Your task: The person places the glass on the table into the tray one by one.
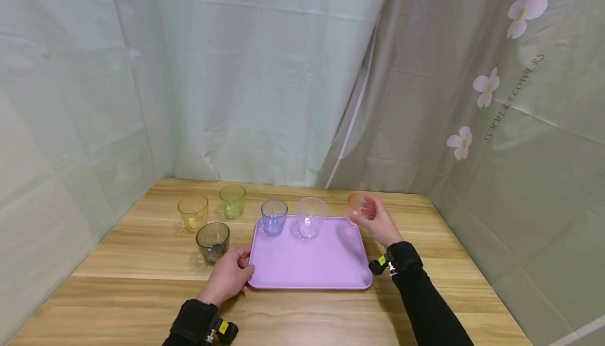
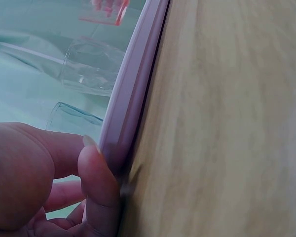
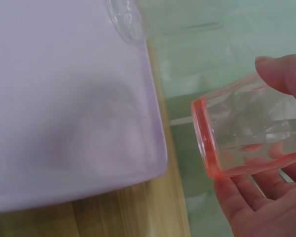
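Observation:
A lilac tray lies on the table. My left hand holds its left edge near the front corner; in the left wrist view the thumb is against the tray's rim. My right hand grips a pink-orange tumbler, held above the tray's far right corner, its base clear of the tray in the right wrist view. On the tray's far side stand a blue tumbler and, to its right, a clear tumbler, both upright.
Left of the tray, a grey tumbler stands close to my left hand. Behind it are a yellow tumbler and a green tumbler. Pale curtains hang around the wooden table at the back and both sides.

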`<state>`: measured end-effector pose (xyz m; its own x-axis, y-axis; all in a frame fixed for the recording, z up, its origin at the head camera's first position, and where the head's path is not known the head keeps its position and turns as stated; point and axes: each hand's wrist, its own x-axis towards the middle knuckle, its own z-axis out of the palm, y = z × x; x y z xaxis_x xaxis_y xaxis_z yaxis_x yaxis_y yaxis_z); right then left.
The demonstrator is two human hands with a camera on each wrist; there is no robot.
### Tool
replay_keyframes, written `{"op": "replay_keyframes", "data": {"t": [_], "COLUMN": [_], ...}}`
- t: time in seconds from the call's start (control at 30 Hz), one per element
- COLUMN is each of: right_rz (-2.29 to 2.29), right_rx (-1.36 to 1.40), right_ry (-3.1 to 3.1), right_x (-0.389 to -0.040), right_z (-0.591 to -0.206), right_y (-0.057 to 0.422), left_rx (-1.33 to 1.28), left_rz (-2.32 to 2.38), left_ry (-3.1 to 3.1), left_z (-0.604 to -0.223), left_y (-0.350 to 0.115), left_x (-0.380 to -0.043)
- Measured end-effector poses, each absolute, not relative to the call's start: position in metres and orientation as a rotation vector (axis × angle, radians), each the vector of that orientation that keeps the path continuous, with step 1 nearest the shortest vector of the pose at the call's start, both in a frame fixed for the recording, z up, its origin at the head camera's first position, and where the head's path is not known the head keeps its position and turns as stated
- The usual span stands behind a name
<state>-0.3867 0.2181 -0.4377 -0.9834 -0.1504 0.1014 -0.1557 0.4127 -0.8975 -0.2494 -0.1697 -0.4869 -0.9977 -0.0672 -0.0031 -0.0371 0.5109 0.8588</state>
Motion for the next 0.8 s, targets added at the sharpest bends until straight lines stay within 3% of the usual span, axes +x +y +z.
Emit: {"op": "replay_keyframes", "data": {"t": [0.8], "right_rz": [1.713], "right_rx": [0.288], "right_ry": [-2.671], "right_x": [-0.384], "right_z": [-0.451], "right_y": [0.207], "left_rx": [0.094], "left_rz": [-1.543], "left_ry": [-2.694], "left_z": [-0.485], "left_y": [-0.169], "left_x": [-0.248]}}
